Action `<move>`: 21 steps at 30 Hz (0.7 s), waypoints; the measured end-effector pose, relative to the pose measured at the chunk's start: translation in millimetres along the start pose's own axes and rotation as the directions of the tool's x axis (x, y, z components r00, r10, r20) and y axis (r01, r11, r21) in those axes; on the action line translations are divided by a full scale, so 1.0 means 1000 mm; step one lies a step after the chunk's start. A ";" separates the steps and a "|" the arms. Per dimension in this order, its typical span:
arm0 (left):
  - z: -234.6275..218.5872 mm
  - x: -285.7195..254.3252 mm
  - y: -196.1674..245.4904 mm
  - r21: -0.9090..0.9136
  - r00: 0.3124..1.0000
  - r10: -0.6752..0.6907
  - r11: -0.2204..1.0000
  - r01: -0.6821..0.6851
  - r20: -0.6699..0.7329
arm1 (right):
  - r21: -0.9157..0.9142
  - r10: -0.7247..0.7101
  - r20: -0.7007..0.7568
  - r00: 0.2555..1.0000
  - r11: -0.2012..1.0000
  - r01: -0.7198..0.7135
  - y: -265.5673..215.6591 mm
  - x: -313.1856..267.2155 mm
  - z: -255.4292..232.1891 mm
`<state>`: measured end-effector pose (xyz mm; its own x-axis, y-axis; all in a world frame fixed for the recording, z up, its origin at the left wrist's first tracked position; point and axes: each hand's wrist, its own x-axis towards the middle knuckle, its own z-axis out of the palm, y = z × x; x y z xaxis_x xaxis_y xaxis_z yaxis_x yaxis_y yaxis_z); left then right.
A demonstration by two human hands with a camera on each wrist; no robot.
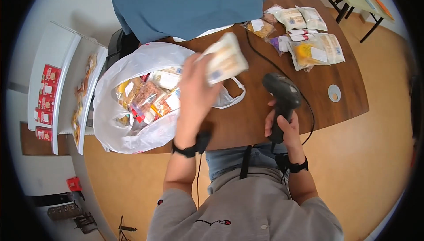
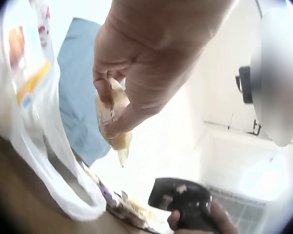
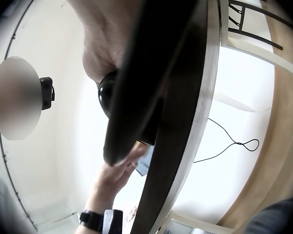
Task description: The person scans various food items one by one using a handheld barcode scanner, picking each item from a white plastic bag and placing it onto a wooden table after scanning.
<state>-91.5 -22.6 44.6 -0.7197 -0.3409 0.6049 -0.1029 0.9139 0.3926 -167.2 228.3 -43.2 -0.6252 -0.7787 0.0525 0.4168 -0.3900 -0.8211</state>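
My left hand [image 1: 194, 93] pinches a clear packet of pale bread-like food [image 1: 226, 59] with a small label, raised over the table beside the bag. In the left wrist view, thumb and fingers close on the packet's edge [image 2: 121, 140]. The right hand [image 1: 288, 131] grips a black handheld barcode scanner [image 1: 282, 90] by its handle, its head tilted towards the far left. Left of my left hand, a white plastic bag [image 1: 107, 124] stands open, full of packaged snacks [image 1: 149, 95]. In the right wrist view the dark scanner [image 3: 136, 97] hides much of the right hand.
Several snack packets [image 1: 309, 51] lie in a group at the table's far right. A black cable [image 1: 261, 57] runs across the brown table [image 1: 247, 122]. Blue cloth [image 1: 190, 7] covers something at the back. Left stands a white shelf [image 1: 66, 86] with red boxes [image 1: 49, 88].
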 end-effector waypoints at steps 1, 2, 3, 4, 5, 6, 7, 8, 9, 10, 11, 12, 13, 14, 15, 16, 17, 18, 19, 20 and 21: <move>-0.020 -0.010 -0.011 0.018 0.996 -0.072 0.997 0.073 -0.043 | 0.010 -0.001 0.000 1.000 1.000 0.001 0.000 0.001 0.000; -0.045 -0.021 -0.028 0.060 0.993 -0.112 0.992 0.114 -0.024 | 0.009 0.004 -0.006 1.000 1.000 -0.004 -0.001 0.001 0.001; -0.070 -0.032 -0.045 0.162 0.989 -0.145 0.976 0.146 -0.019 | 0.007 0.011 -0.011 1.000 1.000 -0.011 0.000 0.001 0.001; -0.090 -0.043 -0.057 0.113 0.972 -0.225 0.966 0.232 -0.071 | 0.013 0.016 -0.012 1.000 1.000 -0.016 0.001 0.001 0.000; -0.111 -0.054 -0.073 0.081 0.941 -0.332 0.938 0.336 -0.061 | 0.015 0.020 -0.009 1.000 1.000 -0.020 0.002 0.002 0.000; -0.126 -0.063 -0.095 -0.051 0.884 -0.464 0.886 0.462 -0.052 | 0.014 0.024 -0.006 1.000 1.000 -0.024 0.002 0.002 -0.001; -0.142 -0.063 -0.100 -0.055 0.883 -0.467 0.884 0.464 -0.050 | 0.011 0.026 -0.009 1.000 1.000 -0.026 0.002 0.002 -0.001; -0.156 -0.058 -0.100 0.030 0.770 -0.635 0.772 0.635 0.055 | 0.012 0.038 -0.010 0.999 0.999 -0.038 0.001 0.003 0.000; -0.166 -0.054 -0.104 0.133 0.615 -0.776 0.630 0.765 0.142 | 0.012 0.048 -0.013 0.999 0.999 -0.048 0.000 0.004 0.000; -0.172 -0.054 -0.118 0.124 0.617 -0.773 0.633 0.764 0.150 | 0.003 0.045 -0.020 0.999 0.999 -0.045 0.000 0.004 0.000; -0.177 -0.054 -0.135 0.029 0.654 -0.726 0.674 0.738 0.211 | 0.017 0.049 -0.014 0.999 0.999 -0.049 0.000 0.004 0.000; -0.177 -0.048 -0.145 -0.069 0.694 -0.669 0.705 0.706 0.266 | 0.031 0.050 -0.008 0.999 0.998 -0.049 0.000 0.005 0.000; -0.175 -0.040 -0.153 -0.078 0.700 -0.660 0.710 0.700 0.275 | 0.024 0.042 -0.019 0.999 0.999 -0.041 -0.002 0.004 0.000; -0.172 -0.028 -0.158 0.013 0.711 -0.657 0.736 0.676 0.250 | 0.024 0.040 -0.024 0.999 0.999 -0.039 -0.003 0.003 0.001; -0.167 -0.016 -0.161 0.106 0.724 -0.653 0.754 0.648 0.224 | 0.026 0.039 -0.027 0.999 0.999 -0.038 -0.003 0.002 0.002; -0.157 -0.005 -0.162 0.181 0.756 -0.632 0.774 0.606 0.173 | 0.024 0.033 -0.035 0.999 0.999 -0.032 -0.002 0.002 0.002; -0.152 -0.004 -0.175 0.177 0.760 -0.624 0.781 0.599 0.180 | 0.039 0.027 -0.030 0.999 0.999 -0.026 -0.001 0.002 0.002; -0.144 -0.006 -0.201 0.345 0.867 -0.482 0.841 0.416 0.129 | 0.050 0.017 -0.032 0.999 0.999 -0.015 0.000 0.001 0.001; -0.130 0.000 -0.219 0.494 0.946 -0.305 0.843 0.213 0.112 | 0.036 0.000 -0.062 0.998 0.999 0.003 0.001 0.002 0.000; -0.126 0.004 -0.210 0.472 0.910 -0.398 0.828 0.303 0.115 | 0.021 0.019 -0.033 0.999 1.000 -0.019 0.002 0.003 -0.001; -0.124 0.005 -0.200 0.507 0.930 -0.351 0.824 0.254 0.105 | 0.002 0.036 -0.016 0.999 0.999 -0.036 0.001 0.002 -0.002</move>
<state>11.0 -234.5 54.8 -0.7058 -0.6148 0.3520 -0.6152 0.7783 0.1259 -169.8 227.6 -44.9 -0.6203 -0.7842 0.0136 0.4407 -0.3629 -0.8210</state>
